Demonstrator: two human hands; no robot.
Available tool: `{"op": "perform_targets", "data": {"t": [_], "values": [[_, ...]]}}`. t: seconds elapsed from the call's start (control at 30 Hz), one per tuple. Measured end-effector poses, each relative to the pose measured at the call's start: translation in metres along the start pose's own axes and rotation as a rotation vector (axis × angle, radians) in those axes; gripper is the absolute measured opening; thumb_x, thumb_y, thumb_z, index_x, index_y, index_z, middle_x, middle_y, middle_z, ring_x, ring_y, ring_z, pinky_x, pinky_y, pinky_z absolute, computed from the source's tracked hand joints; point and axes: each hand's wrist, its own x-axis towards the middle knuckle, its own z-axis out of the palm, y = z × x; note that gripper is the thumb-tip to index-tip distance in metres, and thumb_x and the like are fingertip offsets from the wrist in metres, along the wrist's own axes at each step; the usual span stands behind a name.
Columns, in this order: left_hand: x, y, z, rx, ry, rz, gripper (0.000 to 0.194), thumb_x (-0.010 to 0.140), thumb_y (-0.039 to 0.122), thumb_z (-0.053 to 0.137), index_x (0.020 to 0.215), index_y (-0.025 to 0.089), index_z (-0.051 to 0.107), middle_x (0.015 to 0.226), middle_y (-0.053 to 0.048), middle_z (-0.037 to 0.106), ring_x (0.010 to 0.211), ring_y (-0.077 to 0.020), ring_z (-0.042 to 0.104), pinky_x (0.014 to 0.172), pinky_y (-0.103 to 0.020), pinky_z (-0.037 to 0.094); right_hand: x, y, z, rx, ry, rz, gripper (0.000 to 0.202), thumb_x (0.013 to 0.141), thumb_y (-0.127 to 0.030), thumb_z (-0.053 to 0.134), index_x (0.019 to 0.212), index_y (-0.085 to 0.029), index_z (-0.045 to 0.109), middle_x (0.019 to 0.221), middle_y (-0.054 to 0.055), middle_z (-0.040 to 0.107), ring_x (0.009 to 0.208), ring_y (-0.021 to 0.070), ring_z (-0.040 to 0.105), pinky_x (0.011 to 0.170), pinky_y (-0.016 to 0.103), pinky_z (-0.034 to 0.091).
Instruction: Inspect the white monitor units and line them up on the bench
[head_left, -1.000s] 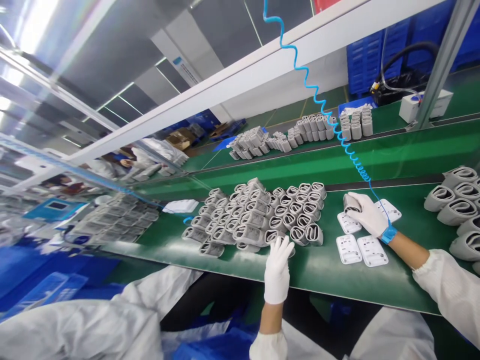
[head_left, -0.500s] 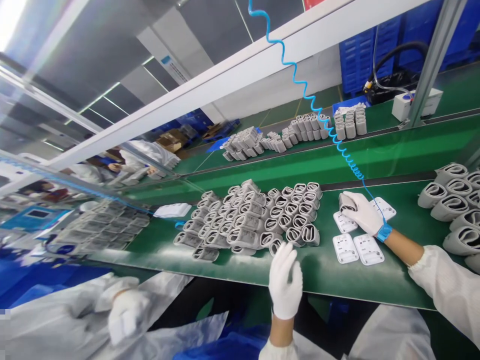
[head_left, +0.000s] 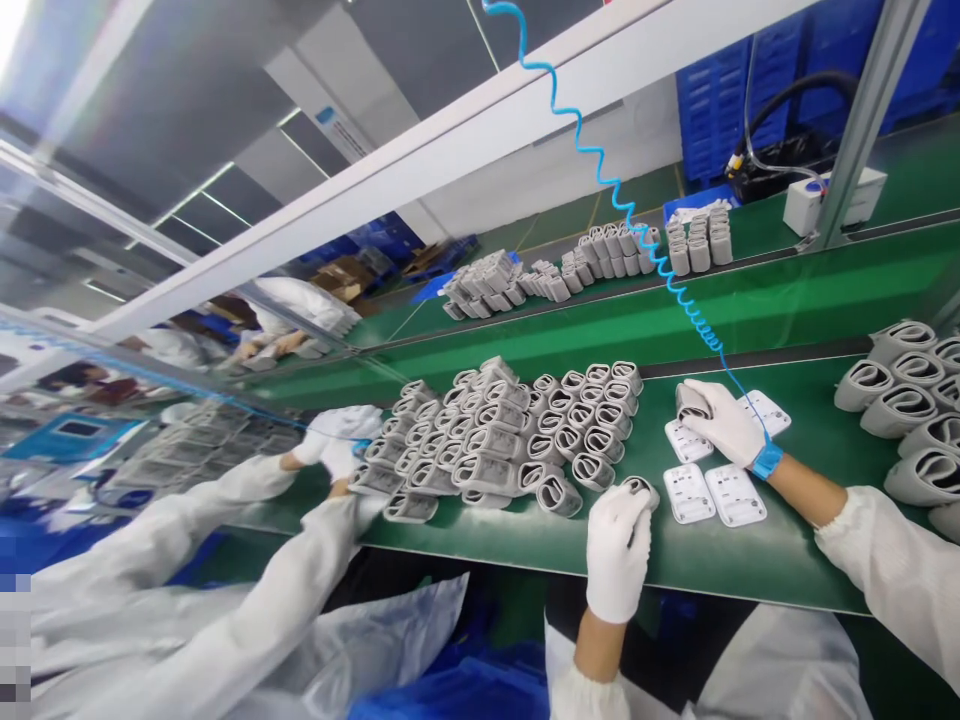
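My left hand (head_left: 619, 550), in a white glove, is closed on a grey rolled cuff (head_left: 642, 488) at the right front of a large cluster of similar grey rolled cuffs (head_left: 487, 440). Its fingers hide part of the roll. To the right, my gloved right hand (head_left: 724, 425), with a blue wrist strap (head_left: 767, 460), grips another grey rolled cuff (head_left: 691, 402) above one of the flat white plastic panels (head_left: 688, 442). Two more white panels (head_left: 712, 495) lie side by side in front of that hand, and another panel (head_left: 769, 412) lies partly behind it.
More rolled cuffs (head_left: 911, 400) stand at the right on the green bench (head_left: 795, 570). A coiled blue cord (head_left: 660, 260) hangs down to my right wrist. At the left, a co-worker's gloved hands (head_left: 337, 435) are beside the cluster. Further cuffs (head_left: 622, 250) stand beyond the green divider.
My left hand has moved right and closed on a cuff, pulling it away from the cluster. My right hand stays in place. The co-worker's hands have reached forward onto the bench.
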Motion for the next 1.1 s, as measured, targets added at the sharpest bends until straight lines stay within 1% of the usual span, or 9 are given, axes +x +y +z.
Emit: {"op": "perform_targets", "data": {"t": [0.2, 0.33, 0.47, 0.6, 0.8, 0.87, 0.93, 1.03, 1.1], "values": [[-0.035, -0.005, -0.032, 0.057, 0.042, 0.034, 0.037, 0.101, 0.003, 0.069, 0.131, 0.025, 0.074, 0.126, -0.011, 0.081, 0.12, -0.0262, 0.077, 0.106, -0.048, 0.067, 0.001, 0.001, -0.001, -0.001, -0.02, -0.002, 0.065, 0.093, -0.038, 0.072, 0.156, -0.026, 0.06, 0.148, 0.013, 0.063, 0.144, 0.0371, 0.059, 0.13, 0.056, 0.045], [-0.063, -0.02, -0.053, 0.122, 0.083, 0.027, 0.046, 0.097, -0.001, 0.071, 0.135, 0.026, 0.073, 0.124, -0.01, 0.081, 0.121, -0.0269, 0.077, 0.108, -0.05, 0.065, 0.001, 0.003, -0.001, -0.028, -0.013, -0.015, 0.066, 0.093, -0.038, 0.072, 0.156, -0.025, 0.06, 0.151, 0.013, 0.063, 0.145, 0.0377, 0.058, 0.13, 0.055, 0.044], [-0.078, -0.05, -0.07, 0.238, 0.176, -0.037, 0.042, 0.097, 0.0, 0.072, 0.131, 0.025, 0.076, 0.126, -0.011, 0.081, 0.119, -0.0279, 0.079, 0.106, -0.05, 0.066, 0.001, 0.005, -0.002, -0.031, -0.019, -0.019, 0.07, 0.096, -0.042, 0.071, 0.162, -0.025, 0.055, 0.158, 0.014, 0.06, 0.149, 0.0374, 0.056, 0.131, 0.055, 0.043], [-0.079, -0.088, -0.082, 0.282, 0.176, -0.072, 0.038, 0.102, 0.004, 0.067, 0.135, 0.022, 0.075, 0.135, -0.014, 0.08, 0.133, -0.0298, 0.075, 0.11, -0.049, 0.065, 0.003, 0.006, -0.002, -0.048, -0.018, 0.006, 0.082, 0.096, -0.042, 0.071, 0.17, -0.021, 0.045, 0.165, 0.017, 0.055, 0.156, 0.038, 0.05, 0.135, 0.057, 0.037], [-0.081, -0.127, -0.091, 0.243, 0.11, -0.219, 0.04, 0.112, 0.016, 0.052, 0.147, 0.023, 0.071, 0.158, -0.015, 0.068, 0.163, -0.0311, 0.047, 0.13, -0.056, 0.049, 0.003, 0.006, -0.002, -0.016, -0.009, 0.022, 0.083, 0.094, -0.044, 0.072, 0.169, -0.02, 0.046, 0.165, 0.018, 0.055, 0.156, 0.0385, 0.051, 0.134, 0.058, 0.037], [-0.082, -0.128, -0.093, 0.226, 0.112, -0.271, 0.043, 0.114, 0.018, 0.05, 0.152, 0.022, 0.068, 0.166, -0.016, 0.06, 0.166, -0.0305, 0.04, 0.133, -0.054, 0.045, 0.002, 0.008, -0.001, 0.009, -0.007, 0.024, 0.082, 0.093, -0.044, 0.073, 0.168, -0.022, 0.049, 0.165, 0.017, 0.056, 0.155, 0.0385, 0.051, 0.135, 0.059, 0.036], [-0.08, -0.118, -0.094, 0.225, 0.178, -0.264, 0.042, 0.112, 0.018, 0.053, 0.151, 0.021, 0.068, 0.166, -0.017, 0.06, 0.165, -0.0312, 0.043, 0.134, -0.053, 0.044, 0.002, 0.01, 0.0, 0.1, -0.003, 0.034, 0.083, 0.091, -0.044, 0.074, 0.168, -0.024, 0.049, 0.169, 0.015, 0.052, 0.158, 0.0377, 0.048, 0.137, 0.058, 0.034], [-0.073, -0.084, -0.092, 0.191, 0.39, -0.268, 0.039, 0.11, 0.016, 0.059, 0.146, 0.021, 0.072, 0.158, -0.015, 0.067, 0.154, -0.0309, 0.059, 0.131, -0.051, 0.048, 0.004, 0.014, 0.0, 0.336, -0.006, 0.082, 0.094, 0.086, -0.04, 0.078, 0.172, -0.026, 0.042, 0.173, 0.013, 0.048, 0.162, 0.0362, 0.044, 0.138, 0.057, 0.033], [-0.064, -0.052, -0.084, 0.068, 0.43, -0.317, 0.038, 0.11, 0.016, 0.057, 0.143, 0.024, 0.074, 0.149, -0.011, 0.074, 0.142, -0.027, 0.07, 0.125, -0.046, 0.055, 0.006, 0.016, -0.001, 0.492, -0.009, 0.103, 0.1, 0.08, -0.035, 0.08, 0.172, -0.027, 0.041, 0.17, 0.011, 0.053, 0.162, 0.0357, 0.045, 0.139, 0.056, 0.032]]}}
